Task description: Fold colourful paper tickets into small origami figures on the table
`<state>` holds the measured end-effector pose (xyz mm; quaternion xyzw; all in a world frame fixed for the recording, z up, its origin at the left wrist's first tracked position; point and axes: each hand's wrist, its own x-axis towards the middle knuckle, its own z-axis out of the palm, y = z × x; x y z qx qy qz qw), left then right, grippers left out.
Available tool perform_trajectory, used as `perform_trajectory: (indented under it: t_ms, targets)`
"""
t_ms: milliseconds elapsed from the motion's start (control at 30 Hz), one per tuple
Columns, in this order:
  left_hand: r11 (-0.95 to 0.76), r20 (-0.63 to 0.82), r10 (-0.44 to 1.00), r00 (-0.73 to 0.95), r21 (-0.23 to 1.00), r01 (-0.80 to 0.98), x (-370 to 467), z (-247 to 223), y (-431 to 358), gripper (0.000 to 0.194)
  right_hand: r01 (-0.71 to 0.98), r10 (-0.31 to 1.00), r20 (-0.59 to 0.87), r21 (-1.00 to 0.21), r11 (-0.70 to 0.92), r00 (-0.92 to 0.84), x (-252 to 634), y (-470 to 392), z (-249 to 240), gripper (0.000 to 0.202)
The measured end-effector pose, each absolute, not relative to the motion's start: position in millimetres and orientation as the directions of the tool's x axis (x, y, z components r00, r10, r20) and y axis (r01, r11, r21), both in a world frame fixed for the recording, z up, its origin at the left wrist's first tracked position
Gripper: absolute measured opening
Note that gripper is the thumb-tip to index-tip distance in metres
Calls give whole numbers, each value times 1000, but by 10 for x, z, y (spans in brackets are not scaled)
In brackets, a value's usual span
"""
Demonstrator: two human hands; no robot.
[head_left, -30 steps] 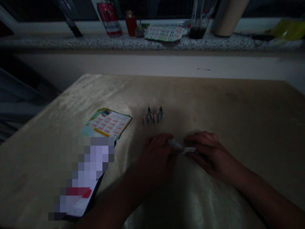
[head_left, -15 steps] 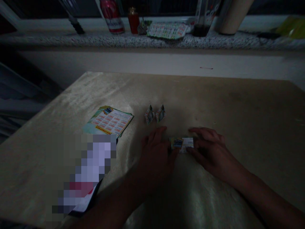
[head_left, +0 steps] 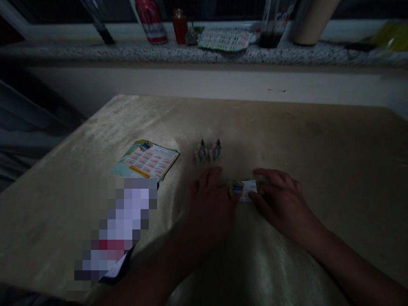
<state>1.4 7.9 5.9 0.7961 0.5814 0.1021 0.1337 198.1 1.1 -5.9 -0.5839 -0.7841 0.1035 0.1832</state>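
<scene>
A small folded paper sheet (head_left: 249,190), printed in yellow, blue and white, lies on the table between my hands. My left hand (head_left: 212,202) grips its left end, the thumb along the near edge and the other fingers partly hidden by the back of the hand. At the right end, my right hand (head_left: 283,199) holds the paper between thumb and index finger, while its outer fingers reach forward. Beyond my left hand stand two small folded paper pieces, a left one (head_left: 201,152) and a right one (head_left: 215,151), side by side with pointed tops.
A stack of printed leaflets (head_left: 153,159) lies to the left on the table (head_left: 287,131). Nearer me is a phone-like device with a blurred screen (head_left: 124,221). Along the stone windowsill (head_left: 127,54) stand a red can (head_left: 152,23), a red bottle (head_left: 180,29) and a glass (head_left: 270,32).
The folded paper's right end is slightly more tucked by my right fingers. Both hands keep nearly the same places, and the view has shifted a little.
</scene>
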Motion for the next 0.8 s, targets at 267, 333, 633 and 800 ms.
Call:
perform_trajectory:
  t_ms: [267,333,633,800]
  targets:
    - [-271,-3,958,288,328,905,23,76,99,29,888,960,177,-371,271,-219,1960,6,-70,22]
    - [-278,5,956,293,328,903,21,72,98,29,885,959,180,-377,274,-220,1962,7,-75,22]
    - [-288,43,956,289,314,905,25,32,85,27,879,961,211,-403,253,-180,1953,28,-122,22]
    - [-243,8,966,257,359,901,0,39,92,27,881,961,208,-399,252,-181,1960,30,-132,27]
